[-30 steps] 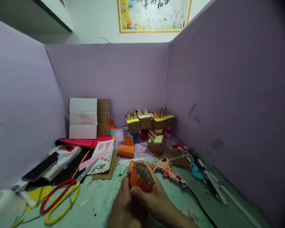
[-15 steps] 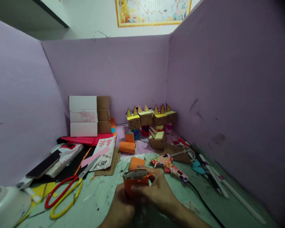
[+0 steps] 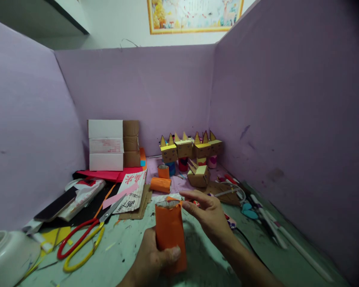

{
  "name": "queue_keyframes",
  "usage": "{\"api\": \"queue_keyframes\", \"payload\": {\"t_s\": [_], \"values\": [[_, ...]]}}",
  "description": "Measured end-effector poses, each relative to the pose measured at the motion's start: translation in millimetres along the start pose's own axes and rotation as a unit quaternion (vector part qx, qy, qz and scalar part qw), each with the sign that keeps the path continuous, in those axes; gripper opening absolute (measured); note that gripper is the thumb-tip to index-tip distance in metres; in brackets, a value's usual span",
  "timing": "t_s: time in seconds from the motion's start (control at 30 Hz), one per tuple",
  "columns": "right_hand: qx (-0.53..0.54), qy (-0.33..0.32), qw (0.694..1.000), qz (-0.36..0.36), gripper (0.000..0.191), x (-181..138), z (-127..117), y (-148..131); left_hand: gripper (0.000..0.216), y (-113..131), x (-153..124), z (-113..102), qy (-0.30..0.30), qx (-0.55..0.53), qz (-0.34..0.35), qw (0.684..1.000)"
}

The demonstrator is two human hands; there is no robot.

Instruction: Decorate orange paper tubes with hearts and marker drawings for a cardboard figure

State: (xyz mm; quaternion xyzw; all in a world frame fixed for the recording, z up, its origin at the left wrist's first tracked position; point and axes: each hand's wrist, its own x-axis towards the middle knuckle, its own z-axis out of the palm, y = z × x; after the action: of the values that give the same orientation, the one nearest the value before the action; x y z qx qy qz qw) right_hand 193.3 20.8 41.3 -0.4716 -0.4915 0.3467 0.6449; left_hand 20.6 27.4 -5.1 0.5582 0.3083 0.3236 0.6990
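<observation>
My left hand [image 3: 155,255] is wrapped round the lower part of an orange paper-covered tube [image 3: 170,235], its thumb across the front. The tube stands nearly upright, its ragged open rim at the top. At that rim, the thumb and forefinger of my right hand [image 3: 208,215] pinch close to an orange paper edge; their exact contact is hard to see. Beyond the hands are a lying orange tube [image 3: 160,185] and an upright one [image 3: 163,172]. A patterned glue gun [image 3: 231,221] is mostly hidden behind my right hand.
Red-and-yellow scissors [image 3: 89,239] lie left, beside a phone [image 3: 56,205] and paper sheets. At the back stand several cardboard animal figures [image 3: 184,148], with a loose cardboard head [image 3: 199,176] before them. Pens [image 3: 267,219] line the right wall; a white jar [image 3: 12,255] sits front left.
The orange tube has turned from tilted, with its opening toward me, to upright and showing its side. My right hand has moved from its side up to the rim.
</observation>
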Motion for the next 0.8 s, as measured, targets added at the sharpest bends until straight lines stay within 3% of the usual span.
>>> {"api": "queue_keyframes", "payload": {"t_s": [0.07,0.17,0.37,0.43,0.5,0.6,0.67,0.8], "values": [[0.0,0.011,1.0,-0.02,0.01,0.1,0.7,-0.5,0.047,-3.5,-0.4,0.8,0.004,-0.006,-0.008,1.0],[-0.03,0.037,0.997,-0.064,0.013,-0.6,-0.2,-0.5,0.05,-3.9,-1.2,5.1,-0.002,-0.048,-0.023,0.999],[-0.123,0.076,0.979,-0.145,0.018,-0.1,-5.0,5.2,0.048,12.2,-7.6,13.1,-0.093,-0.103,-0.08,0.987],[-0.137,0.111,0.976,-0.13,0.018,2.7,-7.6,8.5,0.045,15.2,-10.4,12.5,-0.122,-0.088,-0.09,0.985],[-0.139,0.13,0.979,-0.075,0.021,6.6,-11.0,12.2,0.043,15.5,-12.2,10.4,-0.115,-0.092,-0.097,0.984],[-0.13,0.074,0.988,0.031,0.043,11.7,-15.6,16.1,0.047,15.5,-11.1,5.3,-0.038,-0.121,-0.083,0.988],[-0.126,0.02,0.991,0.048,0.055,12.7,-16.3,15.6,0.051,17.3,-8.5,1.8,0.006,-0.136,-0.063,0.989],[-0.032,-0.09,0.994,0.05,0.056,5.2,-7.0,7.6,0.051,19.1,-4.4,-1.4,-0.002,-0.127,-0.05,0.991]]}}
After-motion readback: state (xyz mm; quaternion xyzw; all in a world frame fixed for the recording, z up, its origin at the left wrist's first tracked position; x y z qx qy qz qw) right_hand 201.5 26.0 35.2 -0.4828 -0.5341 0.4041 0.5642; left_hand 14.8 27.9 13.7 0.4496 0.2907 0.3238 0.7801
